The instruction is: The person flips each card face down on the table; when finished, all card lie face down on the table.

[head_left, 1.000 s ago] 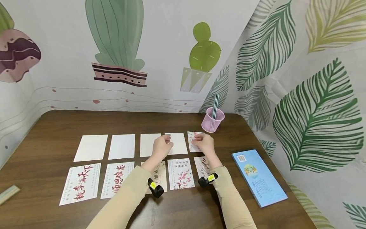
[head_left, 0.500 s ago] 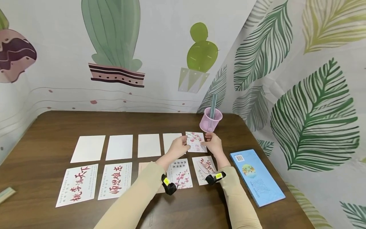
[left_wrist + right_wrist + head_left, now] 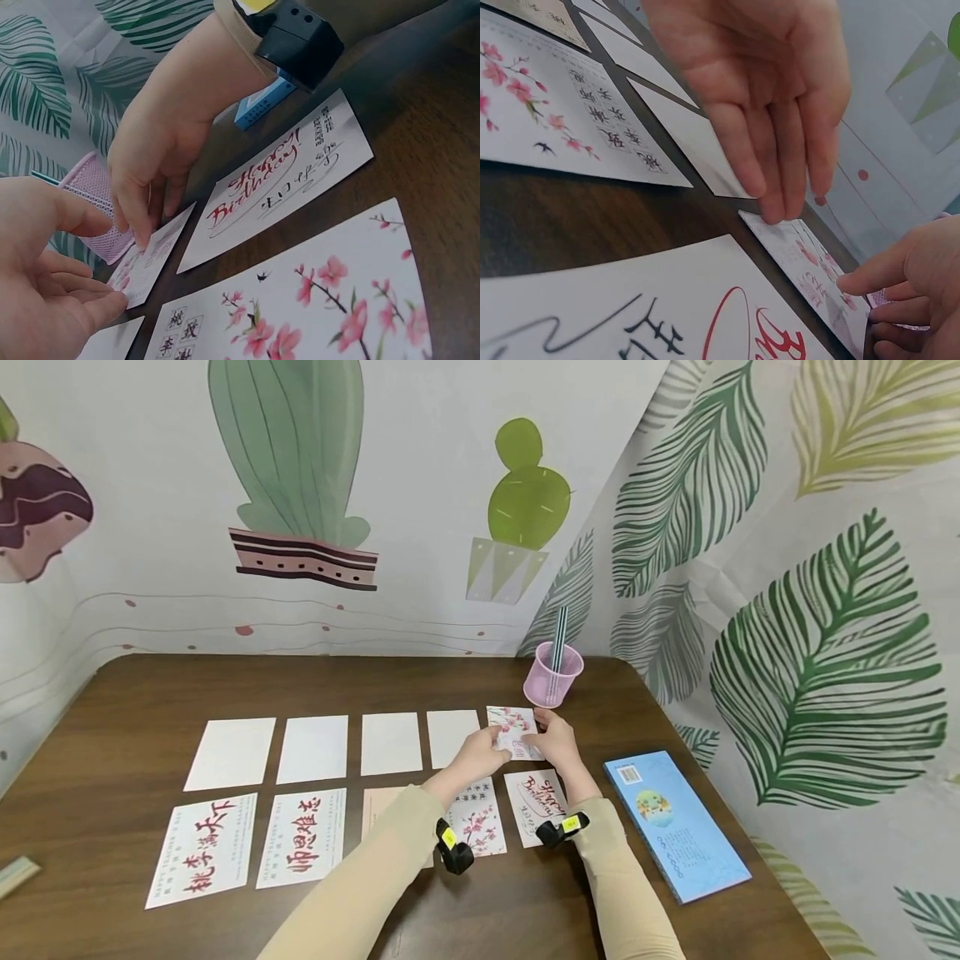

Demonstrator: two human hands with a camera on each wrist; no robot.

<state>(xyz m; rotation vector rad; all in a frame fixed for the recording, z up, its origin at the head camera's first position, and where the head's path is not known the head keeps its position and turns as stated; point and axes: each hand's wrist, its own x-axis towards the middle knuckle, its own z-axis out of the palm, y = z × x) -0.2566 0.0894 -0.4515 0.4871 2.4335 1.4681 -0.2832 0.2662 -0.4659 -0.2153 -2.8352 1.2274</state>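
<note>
A small white card with pink blossoms [image 3: 513,720] lies at the far right of the back row. My left hand [image 3: 480,757] reaches in from its left, straight fingers right at the card's side edge. Over the opposite edge is my right hand [image 3: 557,740], thumb above the card and fingers along its side, as the right wrist view shows. In the left wrist view the right hand's fingertips come down onto the blossom card [image 3: 159,247]. Just in front lies a Happy Birthday card [image 3: 529,797]. My left forearm partly covers a blossom card with characters [image 3: 480,827].
Several blank white cards [image 3: 390,743] continue the back row leftward; cards with red characters [image 3: 202,843] lie in front of them. A pink mesh cup [image 3: 551,681] with striped sticks stands behind my right hand. A blue book [image 3: 675,827] lies at the right.
My left hand has come from over a blank card to the blossom card's left edge. My right hand has shifted from over that card to its right edge, uncovering more of its print.
</note>
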